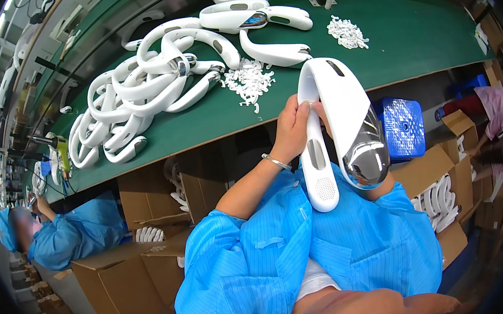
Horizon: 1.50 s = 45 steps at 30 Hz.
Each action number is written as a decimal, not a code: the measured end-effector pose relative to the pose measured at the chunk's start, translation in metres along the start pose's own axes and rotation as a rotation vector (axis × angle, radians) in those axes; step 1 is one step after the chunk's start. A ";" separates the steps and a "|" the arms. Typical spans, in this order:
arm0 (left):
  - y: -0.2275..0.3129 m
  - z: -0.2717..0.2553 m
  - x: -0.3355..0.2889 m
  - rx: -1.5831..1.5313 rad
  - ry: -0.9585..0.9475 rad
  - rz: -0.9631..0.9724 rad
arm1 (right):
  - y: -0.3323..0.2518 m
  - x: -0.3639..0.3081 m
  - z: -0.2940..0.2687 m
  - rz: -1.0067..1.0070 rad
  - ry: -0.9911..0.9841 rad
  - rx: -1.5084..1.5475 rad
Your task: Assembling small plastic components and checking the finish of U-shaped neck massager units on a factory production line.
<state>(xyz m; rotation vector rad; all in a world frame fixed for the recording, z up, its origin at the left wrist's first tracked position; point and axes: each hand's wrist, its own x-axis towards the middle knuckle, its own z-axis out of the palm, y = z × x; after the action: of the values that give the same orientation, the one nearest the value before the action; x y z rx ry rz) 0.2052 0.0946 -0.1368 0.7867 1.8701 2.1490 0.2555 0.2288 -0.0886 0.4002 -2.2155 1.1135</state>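
A white U-shaped neckband device (343,100) is held up in front of my chest, its bend toward the bench and its two ends pointing down at me. One end carries a shiny chrome cover; the other has a grey oval inset and a patch of small holes. My left hand (293,127) is closed on the narrower arm, near the bend, thumb against its inner side. Only some fingers of my right hand (322,115) show in the gap between the arms; the wide arm hides the remainder. Those fingers press on the device's inner side.
Across the green bench (398,40) lie a heap of similar neckbands (136,89) and two piles of small white parts (249,81). A blue stool (403,127) stands at right. Cardboard boxes (119,291) flank me. A co-worker in blue (77,231) sits at left.
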 end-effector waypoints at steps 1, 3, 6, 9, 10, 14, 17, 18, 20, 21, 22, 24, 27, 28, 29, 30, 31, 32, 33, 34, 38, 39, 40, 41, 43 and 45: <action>0.017 0.002 0.001 -0.024 -0.001 -0.090 | 0.001 -0.003 0.000 -0.017 -0.013 0.033; 0.030 0.004 0.002 -0.047 -0.005 -0.178 | 0.018 -0.010 0.000 -0.052 -0.029 0.052; 0.028 0.005 0.015 -0.210 -0.046 -0.258 | 0.050 -0.016 0.007 0.169 -0.031 0.069; 0.029 0.010 0.004 -0.169 -0.018 -0.222 | 0.020 0.005 -0.010 0.181 -0.080 0.597; 0.028 0.011 0.000 -0.350 -0.049 -0.247 | -0.001 0.011 -0.018 0.324 -0.130 0.564; 0.041 0.008 0.000 -0.592 -0.127 -0.397 | -0.009 0.008 -0.019 0.606 -0.062 0.661; 0.025 0.010 -0.001 -0.610 -0.215 -0.245 | -0.016 0.005 -0.021 0.528 -0.031 0.587; 0.017 0.011 -0.004 -0.606 -0.228 -0.248 | -0.017 0.003 -0.022 0.507 -0.020 0.635; 0.004 0.015 -0.008 -0.577 -0.182 -0.261 | -0.020 0.003 -0.024 0.496 -0.002 0.705; 0.004 0.017 -0.011 -0.563 -0.183 -0.270 | -0.022 0.004 -0.026 0.498 0.012 0.705; 0.006 0.018 -0.013 -0.547 -0.184 -0.278 | -0.025 0.005 -0.028 0.527 -0.008 0.735; 0.014 0.019 -0.015 -0.522 -0.199 -0.291 | -0.029 0.006 -0.033 0.537 -0.036 0.738; 0.022 0.020 -0.014 -0.476 -0.222 -0.280 | -0.024 0.001 -0.030 0.458 0.010 0.729; 0.024 0.021 -0.012 -0.451 -0.228 -0.275 | -0.026 0.002 -0.033 0.466 0.001 0.763; 0.025 0.020 -0.011 -0.415 -0.230 -0.270 | -0.026 0.002 -0.034 0.469 0.012 0.765; 0.026 0.020 -0.009 -0.376 -0.234 -0.267 | -0.025 0.002 -0.036 0.480 0.016 0.782; 0.027 0.019 -0.007 -0.324 -0.238 -0.272 | -0.024 0.002 -0.037 0.490 0.020 0.800; 0.029 0.020 -0.008 -0.313 -0.247 -0.287 | -0.020 -0.001 -0.035 0.471 0.026 0.775; 0.030 0.017 -0.005 -0.307 -0.253 -0.302 | -0.022 0.002 -0.039 0.544 0.000 0.766; 0.041 0.024 -0.004 -0.538 -0.253 -0.323 | -0.025 0.002 -0.045 0.541 -0.052 0.652; 0.028 0.031 -0.007 -0.476 -0.268 -0.106 | -0.033 -0.005 -0.045 0.403 -0.028 0.383; 0.032 0.032 -0.007 -0.469 -0.267 -0.110 | -0.033 -0.006 -0.045 0.263 0.023 0.292; 0.039 0.033 -0.007 -0.452 -0.274 -0.123 | -0.036 -0.006 -0.049 0.245 0.044 0.284; 0.048 0.035 -0.006 -0.442 -0.286 -0.135 | -0.035 -0.007 -0.047 0.247 0.048 0.283; 0.061 0.029 -0.005 -0.495 -0.307 -0.273 | -0.032 -0.009 -0.044 0.096 0.160 0.284; 0.056 0.021 -0.005 -0.347 -0.381 -0.312 | -0.030 -0.004 -0.048 0.030 0.154 0.283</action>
<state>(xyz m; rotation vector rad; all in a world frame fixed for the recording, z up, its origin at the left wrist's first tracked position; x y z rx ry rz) 0.2307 0.0997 -0.0832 0.7105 1.2902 1.8916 0.2930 0.2487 -0.0512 0.3851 -1.9414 1.4314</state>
